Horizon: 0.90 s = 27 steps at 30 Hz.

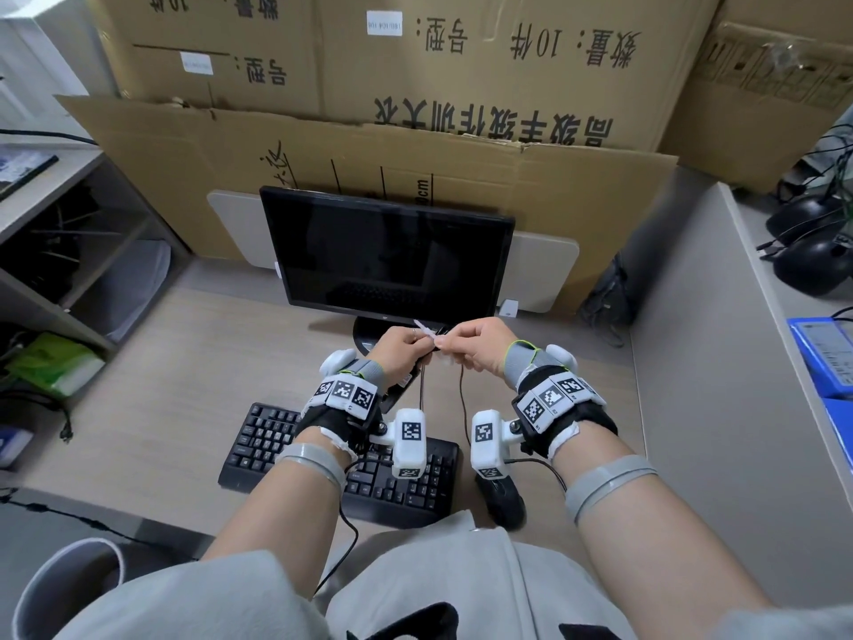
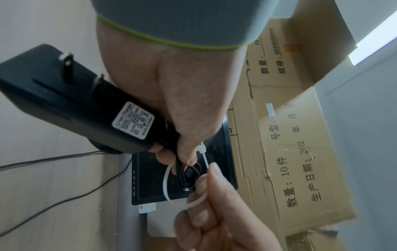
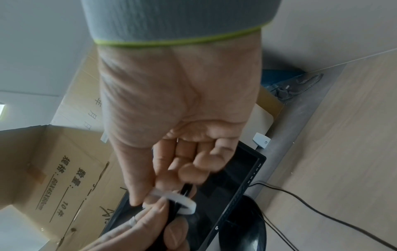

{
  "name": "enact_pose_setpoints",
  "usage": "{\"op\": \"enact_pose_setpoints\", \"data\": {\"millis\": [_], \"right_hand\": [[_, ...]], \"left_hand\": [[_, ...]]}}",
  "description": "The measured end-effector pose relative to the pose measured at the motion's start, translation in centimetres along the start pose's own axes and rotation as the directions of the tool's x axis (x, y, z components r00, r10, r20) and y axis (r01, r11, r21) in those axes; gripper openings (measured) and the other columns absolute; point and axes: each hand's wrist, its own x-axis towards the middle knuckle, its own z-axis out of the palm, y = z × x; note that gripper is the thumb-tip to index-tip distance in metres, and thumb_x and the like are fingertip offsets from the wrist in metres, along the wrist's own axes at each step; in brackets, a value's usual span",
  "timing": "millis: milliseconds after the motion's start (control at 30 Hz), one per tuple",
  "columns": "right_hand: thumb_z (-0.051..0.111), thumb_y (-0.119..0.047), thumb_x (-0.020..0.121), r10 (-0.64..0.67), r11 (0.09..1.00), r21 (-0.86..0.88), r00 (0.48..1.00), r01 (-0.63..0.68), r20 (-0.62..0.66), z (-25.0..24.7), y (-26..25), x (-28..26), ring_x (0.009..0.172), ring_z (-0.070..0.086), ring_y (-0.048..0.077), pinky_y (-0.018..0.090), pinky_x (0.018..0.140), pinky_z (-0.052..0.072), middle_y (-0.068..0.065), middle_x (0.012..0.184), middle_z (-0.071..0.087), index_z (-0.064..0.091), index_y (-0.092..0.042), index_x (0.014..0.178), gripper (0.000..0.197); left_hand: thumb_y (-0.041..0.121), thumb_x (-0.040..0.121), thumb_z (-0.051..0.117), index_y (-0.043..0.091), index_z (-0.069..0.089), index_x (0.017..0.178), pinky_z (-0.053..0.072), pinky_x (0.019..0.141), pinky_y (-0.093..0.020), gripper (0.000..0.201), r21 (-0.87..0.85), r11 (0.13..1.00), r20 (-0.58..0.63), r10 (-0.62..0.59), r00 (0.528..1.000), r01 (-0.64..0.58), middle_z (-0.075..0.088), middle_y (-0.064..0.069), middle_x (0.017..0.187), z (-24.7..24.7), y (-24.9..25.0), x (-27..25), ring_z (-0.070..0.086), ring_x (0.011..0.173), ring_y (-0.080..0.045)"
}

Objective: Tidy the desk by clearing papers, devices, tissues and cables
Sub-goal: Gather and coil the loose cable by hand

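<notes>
Big brown cardboard boxes (image 1: 461, 62) stand stacked behind a pale wooden desk (image 1: 152, 408). On the desk sit a dark monitor (image 1: 383, 256), a black keyboard (image 1: 263, 445) and a black mouse (image 1: 505, 501). Part of the keyboard and most of the mouse hide under the wrist gear. Off to the far left is a shelf with a green pack (image 1: 55, 362).

Both hands meet in the air just in front of the monitor. The left hand (image 2: 178, 95) has its fingers curled round a black plug block (image 2: 71, 101) and a small bunch of its black cable (image 2: 189, 176). A white zip tie (image 2: 169, 185) makes a loop around that bunch. The right hand (image 3: 178, 105) pinches the tail of the tie between its thumb and bent fingers. From the head view the tie (image 1: 427, 337) is tiny and hard to see. Two thin black cords hang down from the hands, and where they end is hidden.
</notes>
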Motion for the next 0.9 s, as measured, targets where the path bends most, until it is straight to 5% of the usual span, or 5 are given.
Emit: {"op": "enact_pose_setpoints", "data": {"millis": [300, 467, 567, 767, 900], "right_hand": [[0.077, -0.037, 0.078, -0.118, 0.988, -0.112, 0.984, 0.103, -0.135, 0.3, -0.1, 1.0, 0.083, 0.069, 0.015, 0.03, 0.084, 0.056, 0.0, 0.082, 0.076, 0.077, -0.021, 0.079, 0.015], [0.069, -0.025, 0.086, -0.145, 0.97, -0.208, 0.986, 0.124, -0.086, 1.6, -1.5, 0.7, 0.065, 0.055, 0.008, 0.028, 0.07, 0.047, -0.007, 0.066, 0.063, 0.072, -0.013, 0.078, 0.015], [0.065, -0.022, 0.089, -0.225, 0.967, -0.146, 0.97, 0.211, -0.092, 3.0, -3.3, 0.7, 0.071, 0.053, 0.009, 0.028, 0.074, 0.045, -0.004, 0.075, 0.06, 0.065, -0.019, 0.074, 0.015], [0.061, -0.019, 0.093, -0.303, 0.953, -0.038, 0.948, 0.3, -0.097, 4.3, -6.9, 0.5, 0.075, 0.054, 0.006, 0.015, 0.07, 0.045, -0.008, 0.078, 0.06, 0.062, -0.02, 0.082, 0.011], [0.054, -0.019, 0.098, -0.227, 0.958, 0.158, 0.969, 0.24, -0.097, 6.4, -7.2, 0.6, 0.084, 0.066, 0.012, 0.027, 0.082, 0.054, 0.001, 0.084, 0.068, 0.06, -0.012, 0.092, 0.011]], "left_hand": [[0.035, 0.098, 0.052, 0.009, 0.057, 0.065, 0.033, 0.043, -0.018, 0.043, 0.199, 0.979, 0.152, 0.022, 0.988, -0.053, 0.05, -0.003, 0.057, -0.2, 0.8, -0.8, 0.042, 0.048, -0.015], [0.029, 0.099, 0.053, 0.012, 0.055, 0.06, 0.033, 0.041, -0.018, 0.042, 0.159, 0.985, 0.11, 0.044, 0.993, -0.062, 0.049, 0.002, 0.053, -0.8, 0.3, -1.0, 0.041, 0.045, -0.012], [0.023, 0.098, 0.054, 0.015, 0.053, 0.055, 0.031, 0.041, -0.021, 0.044, 0.155, 0.988, 0.105, 0.01, 0.994, -0.026, 0.047, 0.005, 0.048, -1.3, -0.7, -1.2, 0.038, 0.04, -0.012], [0.016, 0.101, 0.048, 0.013, 0.047, 0.061, 0.03, 0.045, -0.025, 0.04, -0.105, 0.993, 0.064, -0.041, 0.997, 0.048, 0.044, 0.004, 0.054, -2.8, -2.6, -1.9, 0.036, 0.044, -0.012], [0.007, 0.101, 0.046, 0.011, 0.05, 0.068, 0.03, 0.049, -0.02, 0.034, -0.342, 0.931, 0.047, -0.118, 0.992, 0.127, 0.044, -0.001, 0.06, -4.5, -3.1, -2.9, 0.038, 0.047, -0.008]]}}
